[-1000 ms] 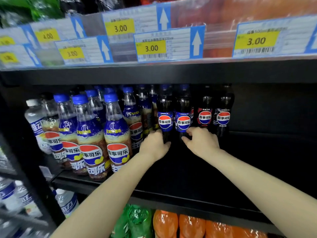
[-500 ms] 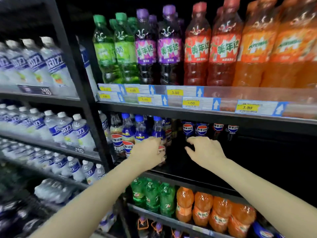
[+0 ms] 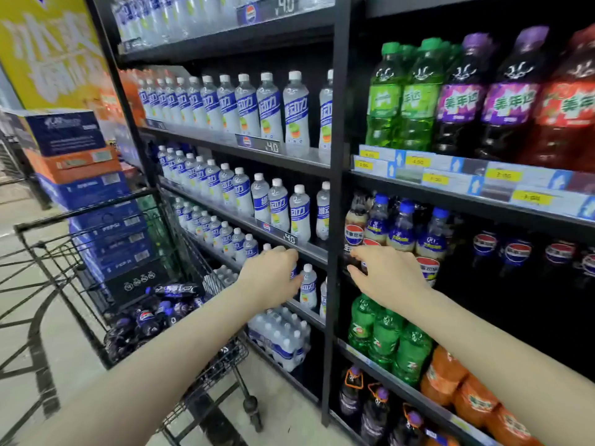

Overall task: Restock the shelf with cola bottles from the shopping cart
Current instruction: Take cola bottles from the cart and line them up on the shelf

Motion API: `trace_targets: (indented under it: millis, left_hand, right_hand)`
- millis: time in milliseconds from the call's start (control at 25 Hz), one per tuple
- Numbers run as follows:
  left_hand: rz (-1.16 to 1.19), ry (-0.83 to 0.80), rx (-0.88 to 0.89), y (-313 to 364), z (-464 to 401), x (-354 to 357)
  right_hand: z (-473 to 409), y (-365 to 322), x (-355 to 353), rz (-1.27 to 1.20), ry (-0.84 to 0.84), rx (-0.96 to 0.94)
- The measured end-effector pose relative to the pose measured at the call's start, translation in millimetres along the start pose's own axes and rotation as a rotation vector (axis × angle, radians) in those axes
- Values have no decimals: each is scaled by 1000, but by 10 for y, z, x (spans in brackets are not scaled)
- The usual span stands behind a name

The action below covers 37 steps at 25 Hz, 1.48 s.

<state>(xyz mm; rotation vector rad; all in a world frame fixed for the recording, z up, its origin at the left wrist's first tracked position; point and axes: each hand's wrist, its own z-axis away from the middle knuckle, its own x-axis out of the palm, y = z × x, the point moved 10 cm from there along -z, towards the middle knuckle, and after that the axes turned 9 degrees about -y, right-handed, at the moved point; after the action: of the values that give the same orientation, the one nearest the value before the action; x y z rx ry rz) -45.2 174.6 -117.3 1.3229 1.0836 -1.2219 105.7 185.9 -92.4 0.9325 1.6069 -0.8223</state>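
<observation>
We have let go of the shelved colas [image 3: 518, 254]; both hands, left [image 3: 270, 278] and right [image 3: 386, 278], now empty and loosely spread, swing toward the cart [image 3: 96, 252] at eight o'clock for more.

**A drinks aisle in a supermarket**

This place is a shop, most likely a supermarket. Black metal shelving [image 3: 335, 188] stands in several levels, and each level is filled with rows of the same product: white sports drink bottles [image 3: 270, 104], green, purple and red soda bottles [image 3: 457, 94], and cola bottles [image 3: 402, 226]. Along the shelf edges there are yellow price tags [image 3: 502, 174] with blue arrows, and small signs showing 4.0 [image 3: 261, 145]. A wire shopping cart [image 3: 96, 252] stands on the tiled floor [image 3: 29, 317] and carries dark cola bottles [image 3: 145, 317]. Behind it, cardboard drink cases [image 3: 93, 194] are stacked beside a yellow banner [image 3: 48, 53].
</observation>
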Motion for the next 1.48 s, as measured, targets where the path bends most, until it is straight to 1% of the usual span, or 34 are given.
trace_targets:
  millis: [160, 400, 560, 680, 840, 1000, 1160, 1280, 1480]
  left_hand:
    - [-20, -36, -152, -885, 306, 65]
    - [-22, -62, -369, -2516, 494, 43]
    - [-8, -65, -477, -3429, 544, 9]
    - [15, -74, -520, -3961, 539, 64]
    - [35, -109, -557, -4360, 483, 294]
    - [65, -166, -570, -4586, 394, 687]
    - [113, -285, -602, -4782, 369, 1274]
    - [160, -338, -645, -4973, 356, 1696]
    - [280, -428, -681, -5170, 322, 2451]
  right_hand:
    - [-456, -788, 201, -55, -20, -157]
    - [-1468, -2134, 641, -64, -99, -355]
    - [-2059, -2907, 859, -98, -171, -440]
    - [-2411, -3364, 1056, -142, -190, -474]
    - [-2681, -3654, 1563, -182, -303, -473]
    - [-2812, -3849, 2158, -154, -432, -480]
    - [-2794, -4052, 2867, -154, -578, -490]
    - [-2772, -4207, 3429, -131, -709, -507]
    - [-2674, -4324, 4470, -123, -937, -431]
